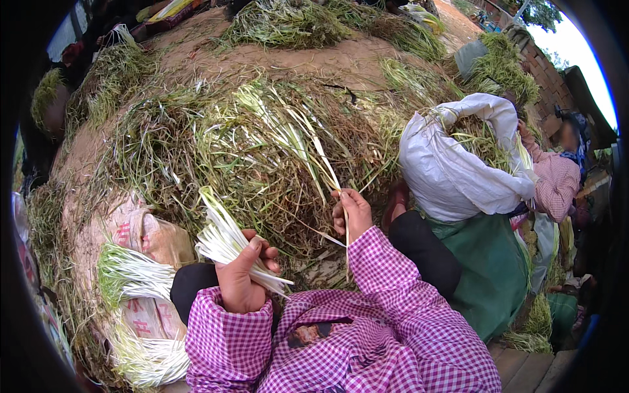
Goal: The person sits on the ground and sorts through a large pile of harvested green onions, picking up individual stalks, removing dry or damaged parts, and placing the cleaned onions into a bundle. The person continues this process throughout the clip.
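My left hand (248,275) is closed round a bunch of white stalks (223,240), their pale ends fanned out up and to the left. To its right, my right hand (353,212) pinches a long thin stalk (324,157) that reaches up over the heap. Beyond both hands lies a large heap of green and withered plants (221,152), with some long pale stalks on top. Left of my left knee, a bundle of white stalks with green ends (137,275) rests on a printed woven sack (152,317); a second stalk bundle (150,361) lies below it.
At the right stands an open white woven sack (452,172) filled with greens, above green fabric (486,265). A co-worker in a checked top (555,179) is beside it. More piles of greens (290,24) lie on the dirt ground at the back. Wooden boards (530,368) show lower right.
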Tool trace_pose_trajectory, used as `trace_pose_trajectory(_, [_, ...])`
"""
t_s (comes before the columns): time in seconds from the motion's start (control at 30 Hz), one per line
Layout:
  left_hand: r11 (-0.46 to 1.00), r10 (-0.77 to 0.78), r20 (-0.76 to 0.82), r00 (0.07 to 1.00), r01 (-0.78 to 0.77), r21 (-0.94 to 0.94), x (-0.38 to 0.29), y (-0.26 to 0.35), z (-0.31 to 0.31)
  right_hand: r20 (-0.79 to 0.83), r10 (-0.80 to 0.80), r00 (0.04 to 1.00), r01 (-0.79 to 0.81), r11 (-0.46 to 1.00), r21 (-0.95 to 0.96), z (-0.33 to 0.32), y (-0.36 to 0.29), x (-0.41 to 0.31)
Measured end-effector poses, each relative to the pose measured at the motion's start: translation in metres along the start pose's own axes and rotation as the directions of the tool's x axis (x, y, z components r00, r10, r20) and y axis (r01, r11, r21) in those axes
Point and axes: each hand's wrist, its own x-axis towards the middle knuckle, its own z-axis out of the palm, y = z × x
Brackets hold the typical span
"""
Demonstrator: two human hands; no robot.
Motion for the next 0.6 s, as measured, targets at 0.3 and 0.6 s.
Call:
trace_pose_trajectory(0.3, [0.967, -0.026, -0.131, 0.991, 0.058, 0.249, 0.005, -0.039, 0.031, 0.030, 0.034, 0.999, -0.039, 0.984, 0.173, -0.005, 0.033, -0.033])
trace_pose_trajectory(0.6, [0.930, -0.141, -0.012, 0.990, 0.137, 0.342, -0.025, -0.046, 0.017, 0.439, -0.121, 0.891, 0.439, 0.482, -0.758, -0.026, -0.003, -0.016])
